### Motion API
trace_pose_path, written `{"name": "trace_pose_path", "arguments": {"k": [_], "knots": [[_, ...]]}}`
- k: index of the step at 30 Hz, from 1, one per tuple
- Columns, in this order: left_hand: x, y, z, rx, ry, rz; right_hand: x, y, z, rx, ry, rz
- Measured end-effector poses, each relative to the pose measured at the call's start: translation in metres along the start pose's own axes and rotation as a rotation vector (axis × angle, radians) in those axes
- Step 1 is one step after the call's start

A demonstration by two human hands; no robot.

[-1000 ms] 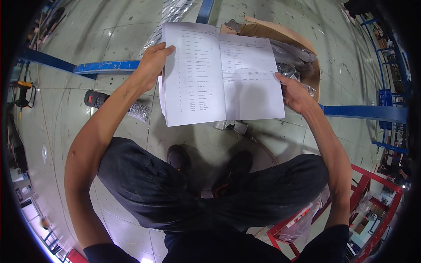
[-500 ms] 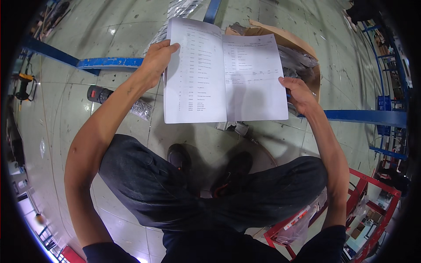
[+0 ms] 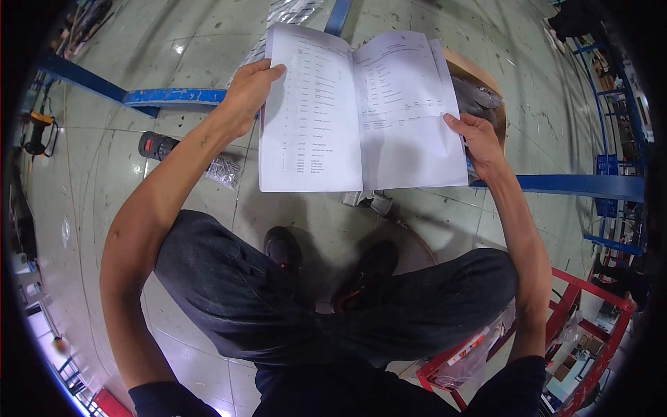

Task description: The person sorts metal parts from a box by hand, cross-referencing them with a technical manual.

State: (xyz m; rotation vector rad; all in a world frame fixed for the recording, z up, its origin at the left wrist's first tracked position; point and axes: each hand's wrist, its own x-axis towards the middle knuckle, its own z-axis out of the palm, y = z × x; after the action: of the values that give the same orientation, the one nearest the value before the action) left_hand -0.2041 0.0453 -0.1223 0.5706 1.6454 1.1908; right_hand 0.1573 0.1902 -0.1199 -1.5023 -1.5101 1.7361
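Note:
A white paper booklet (image 3: 313, 149) lies opened out between my two hands, held above the floor past my knees. Lines of print and a table cover both pages. My left hand (image 3: 251, 94) grips its left edge, thumb on top of the page and fingers behind. On the right edge, the thumb of my right hand (image 3: 478, 142) presses the page while the other fingers curl behind it, partly hidden. The right page bows upward, and another sheet shows at its outer edge.
Blue metal bars (image 3: 180, 97) cross the floor on both sides. Behind the booklet sits a cardboard box (image 3: 479, 73) with plastic-wrapped items. A black cylindrical tool (image 3: 157, 147) lies left beside a bag of small parts (image 3: 224, 172). A metal tool with a hose (image 3: 379, 203) lies below; a red frame (image 3: 570, 306) stands right.
The right page has lifted and bulged, with a sheet edge now showing at its right. My right hand has shifted slightly up and right; my left hand stays nearly still.

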Motion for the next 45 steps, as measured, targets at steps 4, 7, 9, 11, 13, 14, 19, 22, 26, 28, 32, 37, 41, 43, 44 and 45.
{"name": "trace_pose_path", "arguments": {"k": [4, 7, 9, 11, 13, 14, 19, 22, 26, 28, 32, 37, 41, 43, 44, 45], "knots": [[-0.003, 0.001, 0.004, 0.006, -0.011, 0.004, -0.010, -0.012, 0.003, -0.044, 0.044, -0.009], [-0.001, -0.001, 0.009, -0.016, -0.040, -0.010, -0.025, -0.027, 0.017, 0.018, 0.059, -0.042], [-0.002, 0.001, 0.013, -0.050, -0.070, -0.016, -0.037, -0.041, 0.030, -0.077, 0.078, -0.141], [-0.007, 0.007, 0.022, -0.110, -0.181, -0.004, -0.045, -0.050, 0.049, -0.067, 0.083, -0.177], [-0.002, 0.005, 0.027, -0.108, -0.238, -0.004, -0.047, -0.052, 0.066, -0.169, 0.108, -0.291], [0.000, 0.005, 0.030, -0.103, -0.288, -0.007, -0.045, -0.050, 0.075, -0.084, 0.072, -0.267], [-0.022, 0.022, 0.056, -0.201, -0.294, -0.008, -0.044, -0.046, 0.105, -0.092, -0.104, -0.319], [-0.023, 0.023, 0.057, -0.154, -0.236, -0.051, -0.045, -0.045, 0.105, -0.123, -0.276, -0.318], [-0.013, 0.002, 0.036, 0.041, -0.218, 0.008, -0.052, -0.057, 0.085, -0.184, -0.238, -0.197], [-0.011, -0.005, 0.030, 0.062, -0.196, -0.028, -0.050, -0.055, 0.065, -0.202, -0.203, -0.175], [-0.008, -0.011, 0.020, -0.008, -0.177, -0.103, -0.044, -0.045, 0.031, -0.178, -0.130, -0.102], [-0.007, -0.002, 0.027, -0.059, -0.170, -0.108, -0.044, -0.043, 0.041, -0.139, -0.053, -0.171], [-0.010, 0.004, 0.034, -0.065, -0.181, -0.094, -0.042, -0.043, 0.060, 0.017, -0.090, -0.065], [-0.006, 0.002, 0.033, -0.047, -0.139, -0.091, -0.039, -0.040, 0.069, 0.209, -0.203, 0.036], [-0.006, 0.000, 0.033, -0.047, -0.138, -0.093, -0.038, -0.039, 0.073, 0.202, -0.218, 0.038], [-0.009, 0.006, 0.035, -0.032, -0.090, -0.127, -0.035, -0.038, 0.072, 0.204, -0.217, 0.039]]}}
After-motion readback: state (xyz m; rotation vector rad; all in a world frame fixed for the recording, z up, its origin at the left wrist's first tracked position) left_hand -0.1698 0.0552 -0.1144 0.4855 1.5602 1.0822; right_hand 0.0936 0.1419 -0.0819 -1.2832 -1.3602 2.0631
